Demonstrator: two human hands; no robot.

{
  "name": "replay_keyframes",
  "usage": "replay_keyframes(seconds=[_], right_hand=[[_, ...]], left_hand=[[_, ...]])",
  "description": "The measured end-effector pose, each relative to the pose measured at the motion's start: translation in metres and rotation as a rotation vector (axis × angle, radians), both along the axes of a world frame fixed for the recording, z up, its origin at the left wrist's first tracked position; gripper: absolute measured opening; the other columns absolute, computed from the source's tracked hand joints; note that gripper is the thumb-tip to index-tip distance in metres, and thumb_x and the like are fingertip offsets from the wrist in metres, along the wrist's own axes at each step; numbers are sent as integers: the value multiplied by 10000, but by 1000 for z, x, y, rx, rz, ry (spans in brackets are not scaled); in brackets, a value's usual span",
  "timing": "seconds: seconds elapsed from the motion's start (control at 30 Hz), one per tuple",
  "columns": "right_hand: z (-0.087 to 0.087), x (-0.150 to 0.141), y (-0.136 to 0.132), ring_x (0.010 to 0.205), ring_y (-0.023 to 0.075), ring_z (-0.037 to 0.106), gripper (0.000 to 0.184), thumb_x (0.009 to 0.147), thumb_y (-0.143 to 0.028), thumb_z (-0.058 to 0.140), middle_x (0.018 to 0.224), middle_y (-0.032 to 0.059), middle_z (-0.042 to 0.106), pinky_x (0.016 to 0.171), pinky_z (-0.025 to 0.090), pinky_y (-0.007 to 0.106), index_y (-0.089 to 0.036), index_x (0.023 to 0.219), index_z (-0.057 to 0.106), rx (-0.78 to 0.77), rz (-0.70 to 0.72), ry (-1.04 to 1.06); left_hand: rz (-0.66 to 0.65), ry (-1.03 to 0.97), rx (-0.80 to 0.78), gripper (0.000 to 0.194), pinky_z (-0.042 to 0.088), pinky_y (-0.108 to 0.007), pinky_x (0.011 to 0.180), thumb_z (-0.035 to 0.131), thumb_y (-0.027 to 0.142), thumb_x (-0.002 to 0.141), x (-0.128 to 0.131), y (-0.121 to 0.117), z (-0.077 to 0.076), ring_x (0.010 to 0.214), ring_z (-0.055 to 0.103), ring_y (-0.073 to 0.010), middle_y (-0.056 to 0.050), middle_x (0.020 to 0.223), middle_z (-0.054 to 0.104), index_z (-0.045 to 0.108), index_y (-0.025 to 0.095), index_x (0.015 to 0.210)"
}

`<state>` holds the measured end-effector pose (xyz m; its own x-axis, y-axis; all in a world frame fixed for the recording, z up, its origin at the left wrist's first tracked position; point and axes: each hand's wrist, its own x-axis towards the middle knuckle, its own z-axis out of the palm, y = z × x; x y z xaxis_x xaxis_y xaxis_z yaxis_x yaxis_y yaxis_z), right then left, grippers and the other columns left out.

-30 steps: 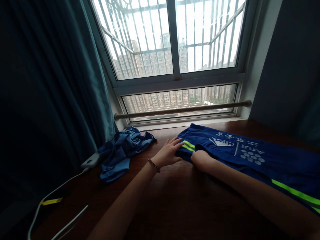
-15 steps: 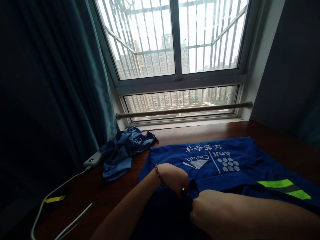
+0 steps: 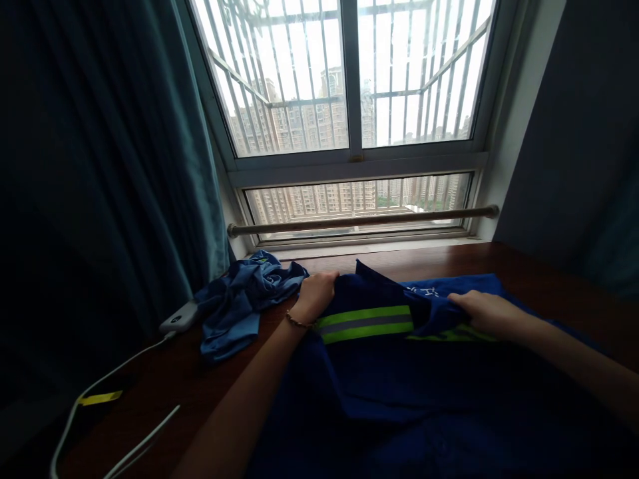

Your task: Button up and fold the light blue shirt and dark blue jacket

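Observation:
A dark blue work jacket (image 3: 379, 392) with lime-green and grey reflective stripes is spread across the wooden surface. My left hand (image 3: 318, 293), with a beaded bracelet at the wrist, is closed on the jacket's upper left edge. The fingers of my right hand (image 3: 479, 313) pinch a bunched fold of it farther right. Between the hands the cloth is raised, and a pointed corner stands up. Most of the white lettering on the back is covered by this cloth; only a bit shows near the far edge.
A crumpled lighter blue garment (image 3: 239, 299) lies at the left, against a white device (image 3: 178, 318) with a white cable (image 3: 107, 372). A dark teal curtain (image 3: 164, 166) hangs on the left. Behind the wooden surface (image 3: 344, 256), a rail (image 3: 364, 221) crosses the barred window.
Both hands have moved away from the body and apart, drawing a jacket part over the printed back. The striped cloth now covers most of the logos.

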<state>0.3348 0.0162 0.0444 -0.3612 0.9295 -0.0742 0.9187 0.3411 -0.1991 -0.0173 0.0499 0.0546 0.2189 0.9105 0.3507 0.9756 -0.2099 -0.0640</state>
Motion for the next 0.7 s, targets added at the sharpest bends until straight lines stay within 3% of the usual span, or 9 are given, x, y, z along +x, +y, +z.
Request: replay_keyframes(seconds=[0.1,0.17,0.23,0.3,0.37,0.43,0.5,0.57,0.7], right_hand=[[24,17,47,754,218,580,232,642,-248,554,807,47,636,660,424,267,-168,837,652,-258,116,109],[36,19,80,769,216,566,250,648,-284,564,788,45,628,679,418,265,-144,836,650,-236,66,127],[41,13,108,834,240,544,273,687,-267,538,849,86,619,726,402,300,-125,902,629,47,-186,81],[38,-2,127,958,287,489,308,755,-215,467,996,148,578,803,360,382,-111,1024,576,412,-446,-7],[32,-22,136,1079,327,394,338,806,-159,384,1134,187,500,873,279,472,-102,1113,515,680,-535,-109],[26,-43,135,1124,341,340,340,819,-143,366,1191,201,449,897,233,506,-92,1130,492,746,-493,-179],[21,-62,125,1090,329,384,315,817,-194,409,1165,205,463,872,290,464,-86,1095,509,613,-405,-185],[16,-74,103,992,286,475,324,799,-297,472,1077,181,521,804,368,376,-97,1046,534,377,-218,-133],[6,-74,38,796,181,565,559,650,-486,623,906,55,600,680,426,248,-164,1093,509,-259,364,76]], left_hand=[[-6,11,79,216,410,-297,673,361,163,830,3,3,-9,806,565,-210,-91,846,595,565,169,902],[-45,-27,164,196,406,-328,747,404,148,811,6,-1,-4,910,529,-234,-108,933,571,563,158,924],[-161,-120,185,210,393,-332,810,441,164,806,14,-13,6,970,499,-231,-106,1011,546,550,160,985],[-360,-224,68,226,400,-293,819,454,221,821,27,-31,18,935,516,-192,-83,1024,548,533,173,1027],[-606,-263,-172,245,420,-245,779,464,301,826,42,-52,25,864,543,-152,-56,1003,565,533,190,1034],[-811,-191,-438,350,431,-226,752,540,390,767,57,-71,25,852,555,-150,-47,999,572,531,203,1063],[-881,14,-673,549,451,-243,707,663,460,618,69,-84,18,836,566,-185,-73,1009,572,539,185,1077],[-814,259,-809,624,463,-272,651,742,439,490,75,-89,9,796,576,-224,-98,966,591,579,156,1022],[-630,341,-754,334,446,-255,620,699,239,581,61,-77,9,740,588,-204,-44,827,644,634,195,905]])
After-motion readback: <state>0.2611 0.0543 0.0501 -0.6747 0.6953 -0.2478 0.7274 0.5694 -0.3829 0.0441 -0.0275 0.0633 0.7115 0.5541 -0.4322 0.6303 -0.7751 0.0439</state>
